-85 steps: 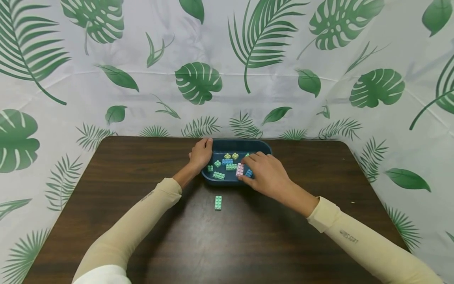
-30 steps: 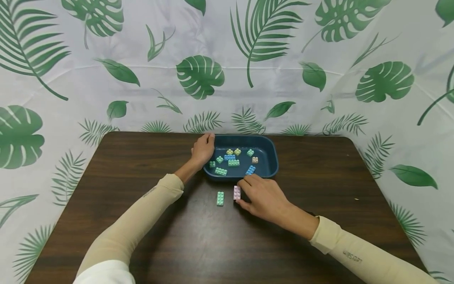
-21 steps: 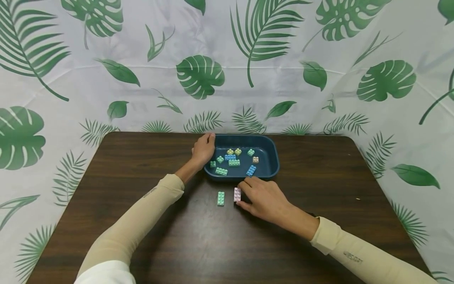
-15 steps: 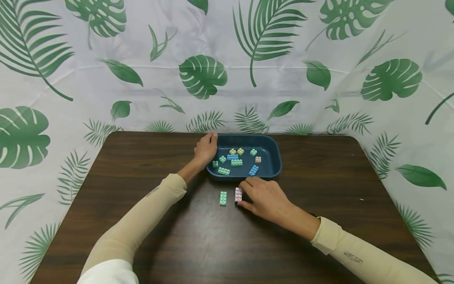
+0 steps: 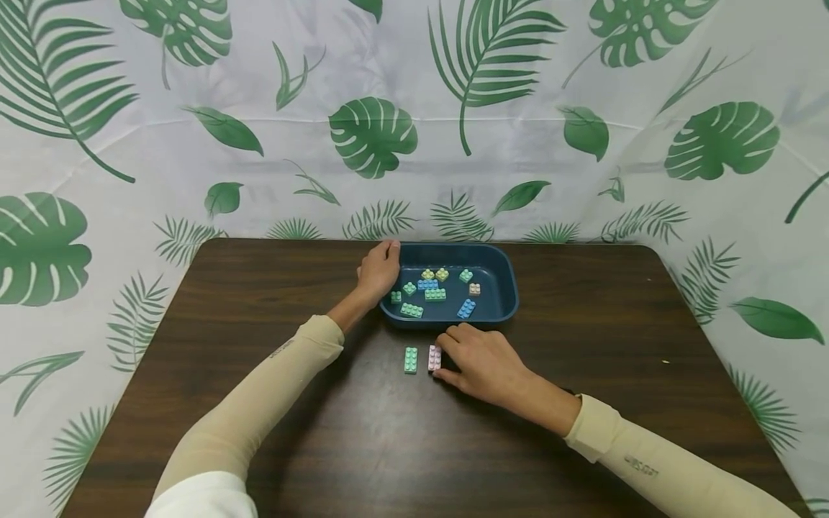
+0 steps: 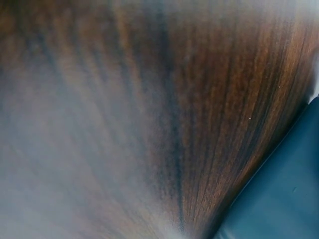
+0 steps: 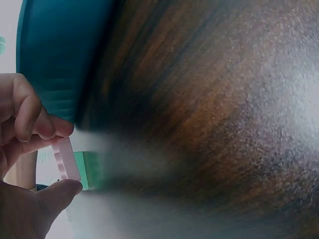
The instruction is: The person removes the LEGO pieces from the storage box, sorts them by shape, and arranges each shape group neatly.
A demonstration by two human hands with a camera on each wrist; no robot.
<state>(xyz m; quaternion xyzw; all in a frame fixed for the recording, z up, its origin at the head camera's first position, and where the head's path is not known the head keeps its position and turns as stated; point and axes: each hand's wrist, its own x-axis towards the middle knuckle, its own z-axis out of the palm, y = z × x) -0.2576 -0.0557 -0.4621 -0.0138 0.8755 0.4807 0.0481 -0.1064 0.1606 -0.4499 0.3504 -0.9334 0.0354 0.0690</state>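
Observation:
My right hand pinches a pink toy brick between thumb and fingers, in front of the blue tray. In the right wrist view the pink brick sits between thumb tip and fingertips, close over the table. A green brick lies just left of it, lined up the same way; part of this green brick shows behind the pink one. At the tray's left end my left hand grips the rim, its far fingers hidden. The left wrist view catches only the tray's wall and table.
Inside the tray lie several small bricks: green, yellow, blue, including a slanted blue brick and a peach brick. The dark wooden table ends at a leaf-print cloth behind.
My right hand has brought the pink brick out of the tray and down to the table beside the green brick, where it has barely shifted lately. My left hand stays on the rim.

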